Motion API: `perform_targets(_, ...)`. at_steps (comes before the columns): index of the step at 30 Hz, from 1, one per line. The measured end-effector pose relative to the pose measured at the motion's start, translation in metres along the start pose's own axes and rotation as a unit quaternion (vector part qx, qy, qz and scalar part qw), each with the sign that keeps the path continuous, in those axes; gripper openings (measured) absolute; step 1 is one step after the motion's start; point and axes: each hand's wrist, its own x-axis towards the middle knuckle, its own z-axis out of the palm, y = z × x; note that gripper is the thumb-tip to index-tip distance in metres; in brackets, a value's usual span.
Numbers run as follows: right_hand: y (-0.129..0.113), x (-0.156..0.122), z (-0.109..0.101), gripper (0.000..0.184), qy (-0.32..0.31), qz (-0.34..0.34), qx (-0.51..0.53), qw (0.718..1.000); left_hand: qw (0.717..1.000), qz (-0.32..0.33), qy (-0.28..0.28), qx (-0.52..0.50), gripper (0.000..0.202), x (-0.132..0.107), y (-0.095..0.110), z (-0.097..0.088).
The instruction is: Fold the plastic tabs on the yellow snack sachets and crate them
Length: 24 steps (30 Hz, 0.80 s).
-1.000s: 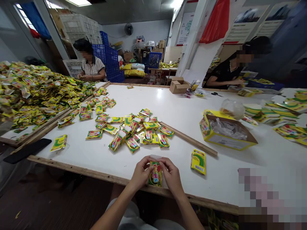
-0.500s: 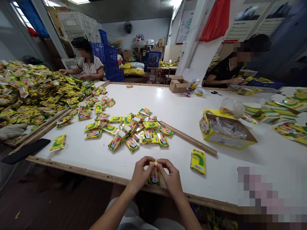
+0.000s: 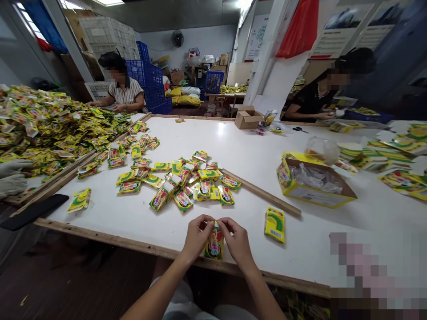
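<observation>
A small yellow and green printed box (image 3: 214, 243) stands at the table's near edge, its colourful lettered face towards me. At its upper left corner, my left hand (image 3: 197, 235) pinches the top edge between thumb and fingers. My right hand (image 3: 237, 238) pinches the same top edge from the other side, the fingertips of both hands almost meeting. Fingers partly cover the box's top. To the right lies a single similar box (image 3: 275, 224), flat on the table. Beyond my hands is a loose heap of such boxes (image 3: 183, 178).
A wooden strip (image 3: 263, 191) lies across the white table (image 3: 187, 133). An open yellow carton (image 3: 316, 195) with clear plastic packets stands right, near flat printed cartons (image 3: 407, 182). A large pile of boxes (image 3: 50, 129) fills the left. Two people (image 3: 125, 91) (image 3: 320, 95) work across the table.
My thumbs have shifted slightly up towards the box's top edge, so more of its printed face shows. Gloved hands at the far left have come further into view.
</observation>
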Motion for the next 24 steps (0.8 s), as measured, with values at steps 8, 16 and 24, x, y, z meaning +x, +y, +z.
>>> perform_targets(8,0.001,-0.009,-0.001,0.031,-0.001,-0.002,0.041,0.999,0.999,0.003,-0.011,-0.035,0.023,-0.010,-0.011,-0.002)
perform_targets(16,0.009,-0.024,0.012,0.028,0.002,0.021,0.120,0.993,0.998,0.026,-0.040,-0.041,0.020,-0.018,-0.014,-0.007)
perform_targets(24,0.009,-0.060,-0.143,0.035,0.087,0.100,-0.191,0.973,0.997,-0.023,-0.029,-0.066,0.034,-0.018,-0.024,-0.010)
